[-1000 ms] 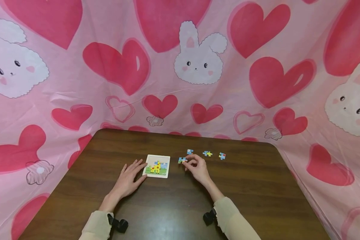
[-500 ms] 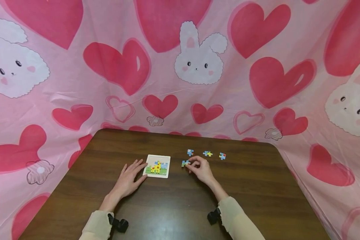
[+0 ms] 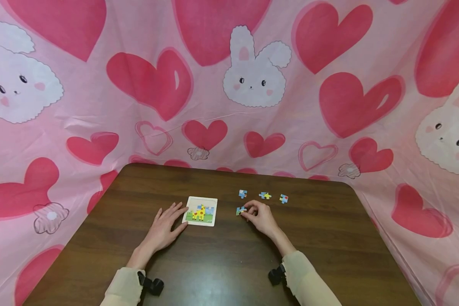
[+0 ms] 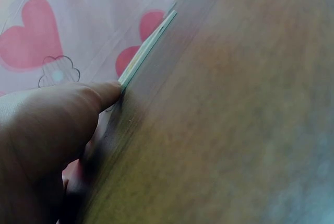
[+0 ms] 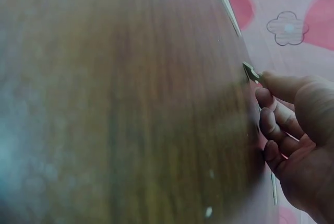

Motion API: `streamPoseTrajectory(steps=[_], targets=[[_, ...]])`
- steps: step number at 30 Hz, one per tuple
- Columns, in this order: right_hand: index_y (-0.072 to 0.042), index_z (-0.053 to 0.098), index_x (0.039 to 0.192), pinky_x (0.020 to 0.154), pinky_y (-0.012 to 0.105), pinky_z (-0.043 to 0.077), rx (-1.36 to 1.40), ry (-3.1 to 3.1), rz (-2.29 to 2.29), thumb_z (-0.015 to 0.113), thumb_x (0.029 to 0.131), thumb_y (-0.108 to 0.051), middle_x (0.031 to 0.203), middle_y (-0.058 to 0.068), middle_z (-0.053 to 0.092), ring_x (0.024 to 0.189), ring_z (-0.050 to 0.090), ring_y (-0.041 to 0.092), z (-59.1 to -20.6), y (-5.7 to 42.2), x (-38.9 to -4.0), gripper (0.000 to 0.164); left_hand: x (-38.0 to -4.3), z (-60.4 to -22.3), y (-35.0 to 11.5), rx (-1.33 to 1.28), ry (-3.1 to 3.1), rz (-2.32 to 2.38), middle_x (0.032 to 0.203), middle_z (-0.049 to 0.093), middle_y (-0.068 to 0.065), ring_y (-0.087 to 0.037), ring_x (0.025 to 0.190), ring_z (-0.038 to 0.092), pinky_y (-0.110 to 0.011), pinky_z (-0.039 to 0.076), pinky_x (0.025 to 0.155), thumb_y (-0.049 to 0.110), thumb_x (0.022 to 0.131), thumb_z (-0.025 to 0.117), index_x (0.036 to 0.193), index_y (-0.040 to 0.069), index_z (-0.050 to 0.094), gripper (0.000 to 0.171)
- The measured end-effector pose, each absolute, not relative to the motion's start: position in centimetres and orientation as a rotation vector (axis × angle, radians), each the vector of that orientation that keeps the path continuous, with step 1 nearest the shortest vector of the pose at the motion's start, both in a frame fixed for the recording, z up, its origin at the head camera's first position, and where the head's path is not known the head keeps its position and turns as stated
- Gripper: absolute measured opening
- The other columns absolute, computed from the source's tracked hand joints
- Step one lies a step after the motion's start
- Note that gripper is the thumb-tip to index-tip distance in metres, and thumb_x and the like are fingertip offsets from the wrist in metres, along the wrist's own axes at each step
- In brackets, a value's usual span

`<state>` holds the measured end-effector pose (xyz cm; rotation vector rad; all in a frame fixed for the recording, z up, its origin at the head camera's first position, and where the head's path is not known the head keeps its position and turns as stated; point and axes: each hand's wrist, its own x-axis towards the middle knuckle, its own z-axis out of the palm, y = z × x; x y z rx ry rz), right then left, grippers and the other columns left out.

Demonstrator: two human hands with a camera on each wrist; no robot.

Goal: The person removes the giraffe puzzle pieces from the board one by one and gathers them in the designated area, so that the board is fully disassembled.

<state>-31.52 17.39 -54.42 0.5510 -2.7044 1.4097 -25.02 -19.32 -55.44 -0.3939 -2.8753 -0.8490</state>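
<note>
A white-framed puzzle board (image 3: 210, 217) with a giraffe picture, partly filled, lies left of centre on the table in the head view. My left hand (image 3: 163, 229) rests beside it, fingers spread, with fingertips and thumb touching the board's left edge. In the left wrist view the thumb (image 4: 107, 94) meets the corner of the thin board (image 4: 148, 47). To the right of the board, my right hand (image 3: 263, 217) pinches a blue and green jigsaw piece (image 3: 240, 211) between thumb and fingers. The right wrist view shows this piece (image 5: 250, 71) edge-on at the thumb tip, close over the tabletop.
Behind the right hand lie three loose jigsaw pieces: a blue one (image 3: 242, 194), a blue and yellow one (image 3: 265, 195) and one with a red spot (image 3: 284, 198). The brown wooden table (image 3: 229, 263) ends at a pink heart-patterned cloth (image 3: 214, 102).
My right hand has moved a little right and toward me with the jigsaw piece, away from the board, and the piece has turned somewhat. My left hand has stayed at the board.
</note>
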Motion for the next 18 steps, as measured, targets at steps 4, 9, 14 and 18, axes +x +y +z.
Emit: streamPoseTrajectory(steps=[4,9,14,18], targets=[[0.003,0.075,0.114,0.066,0.019,0.050,0.570,-2.712,1.395,0.083,0.097,-0.005,0.075,0.009,0.078,0.062,0.060,0.000,-54.29,17.49,-31.55,0.020,-25.20,-55.47,-19.29,-0.396,-2.885,-0.832,0.171,0.048,-0.021,-0.048,0.164,0.038,-0.079,0.017,0.131,0.034,0.105,0.074,0.157,0.013,0.061,0.058],[0.002,0.076,0.114,0.066,0.019,0.049,0.562,-2.719,1.384,0.083,0.097,-0.005,0.075,0.009,0.077,0.062,0.059,0.000,-54.30,17.55,-31.55,0.020,-25.27,-55.48,-19.25,-0.382,-2.914,-0.778,0.173,0.047,-0.019,-0.045,0.165,0.037,-0.077,0.017,0.133,0.036,0.105,0.073,0.159,0.015,0.059,0.059],[0.002,0.076,0.114,0.064,0.019,0.046,0.547,-2.726,1.379,0.083,0.096,-0.005,0.076,0.008,0.076,0.062,0.056,0.000,-54.46,17.57,-31.49,0.020,-25.11,-55.33,-18.88,-0.388,-2.947,-0.636,0.172,0.049,-0.019,-0.045,0.163,0.041,-0.079,0.022,0.131,0.040,0.107,0.070,0.160,0.016,0.058,0.060],[0.002,0.076,0.114,0.064,0.019,0.045,0.544,-2.727,1.384,0.083,0.097,-0.005,0.076,0.007,0.075,0.062,0.054,0.001,-54.52,17.57,-31.41,0.020,-25.03,-55.27,-18.61,-0.378,-2.965,-0.571,0.172,0.048,-0.019,-0.045,0.163,0.041,-0.079,0.024,0.130,0.041,0.108,0.068,0.162,0.016,0.056,0.061]])
